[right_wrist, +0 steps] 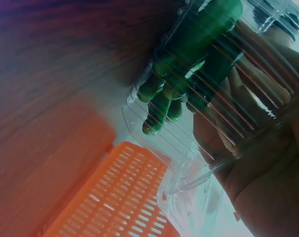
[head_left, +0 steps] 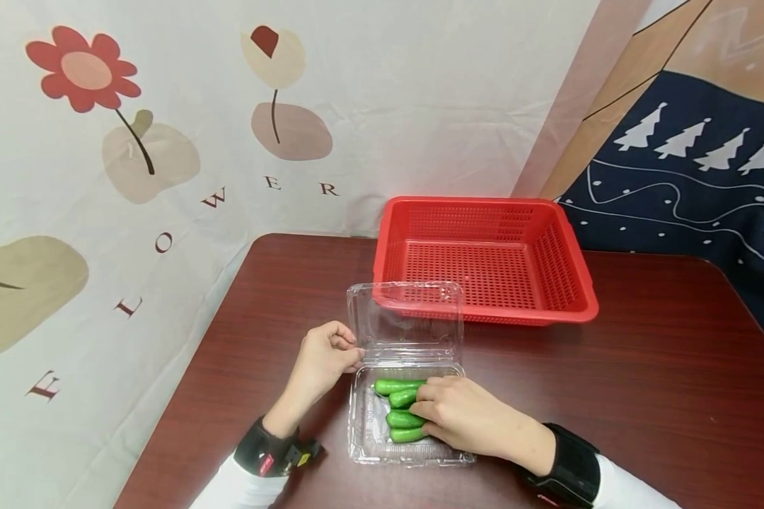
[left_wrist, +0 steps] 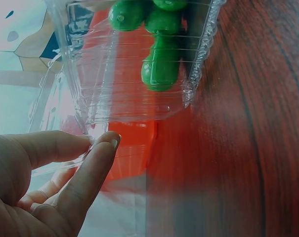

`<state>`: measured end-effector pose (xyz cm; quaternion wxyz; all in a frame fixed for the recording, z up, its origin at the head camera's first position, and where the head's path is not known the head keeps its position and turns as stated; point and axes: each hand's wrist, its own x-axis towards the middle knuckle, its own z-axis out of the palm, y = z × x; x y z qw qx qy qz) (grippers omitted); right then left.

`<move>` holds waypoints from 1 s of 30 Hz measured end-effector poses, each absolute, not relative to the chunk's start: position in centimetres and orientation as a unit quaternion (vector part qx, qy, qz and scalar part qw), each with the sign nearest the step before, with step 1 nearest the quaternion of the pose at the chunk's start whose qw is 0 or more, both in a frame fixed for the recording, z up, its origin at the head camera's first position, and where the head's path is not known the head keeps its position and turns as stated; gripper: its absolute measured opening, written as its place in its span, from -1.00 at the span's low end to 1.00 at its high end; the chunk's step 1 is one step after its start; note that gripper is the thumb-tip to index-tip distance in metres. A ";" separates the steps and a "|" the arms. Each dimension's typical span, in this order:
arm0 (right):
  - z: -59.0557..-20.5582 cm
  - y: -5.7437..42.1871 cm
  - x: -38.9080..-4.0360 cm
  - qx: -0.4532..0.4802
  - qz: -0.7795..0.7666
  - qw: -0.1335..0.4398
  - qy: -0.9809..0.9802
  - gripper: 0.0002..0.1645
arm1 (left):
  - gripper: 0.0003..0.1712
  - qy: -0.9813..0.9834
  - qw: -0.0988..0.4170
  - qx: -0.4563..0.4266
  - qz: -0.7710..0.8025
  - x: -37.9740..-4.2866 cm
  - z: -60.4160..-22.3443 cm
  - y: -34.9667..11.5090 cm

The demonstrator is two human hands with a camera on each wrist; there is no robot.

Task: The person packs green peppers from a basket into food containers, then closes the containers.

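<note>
A clear plastic clamshell box [head_left: 382,454] lies on the table, its lid [head_left: 407,318] folded back toward a red basket. Inside are several small green cucumbers [head_left: 400,387], side by side; their round ends also show through the wall in the left wrist view. My left hand [head_left: 326,357] pinches the box's left edge by the hinge between thumb and forefinger. Over the right part of the box, my right hand [head_left: 461,413] curls its fingers round the cucumbers' right ends, which it hides. In the right wrist view, fingers show behind the ribbed wall, beside the cucumbers [right_wrist: 203,42].
Behind the box stands the red perforated basket [head_left: 582,283]; the lid overlaps its near edge in the head view. The dark wooden table [head_left: 662,367] extends to both sides. A printed cloth [head_left: 433,92] hangs behind its far edge.
</note>
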<state>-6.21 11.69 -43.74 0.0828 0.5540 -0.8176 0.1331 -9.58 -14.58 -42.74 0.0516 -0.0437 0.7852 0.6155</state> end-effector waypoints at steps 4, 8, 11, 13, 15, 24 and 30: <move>-43.6 11.8 -6.1 0.548 0.138 0.074 -0.822 -0.80 | -0.79 0.786 0.051 -0.042 0.615 -9.6 -42.8 -14.6; -43.5 11.9 -6.2 0.545 0.143 0.078 -0.822 -0.78 | -0.79 0.786 0.050 -0.042 0.615 -9.7 -42.9 -14.5; -43.5 12.1 -6.2 0.544 0.150 0.083 -0.822 -0.77 | -0.80 0.785 0.050 -0.042 0.616 -9.7 -42.8 -14.5; -43.4 12.2 -6.3 0.540 0.158 0.086 -0.822 -0.77 | -0.80 0.784 0.051 -0.041 0.618 -9.6 -42.7 -14.4; -43.4 12.4 -6.4 0.537 0.167 0.093 -0.822 -0.77 | -0.79 0.782 0.053 -0.042 0.620 -9.6 -42.7 -14.4; -42.1 13.9 -7.6 0.509 0.214 0.134 -0.823 -0.83 | -0.79 0.788 0.058 -0.031 0.612 -9.6 -42.7 -14.1; -41.3 14.9 -8.3 0.474 0.241 0.138 -0.836 -0.87 | -0.77 0.788 0.060 -0.028 0.612 -9.7 -42.9 -13.9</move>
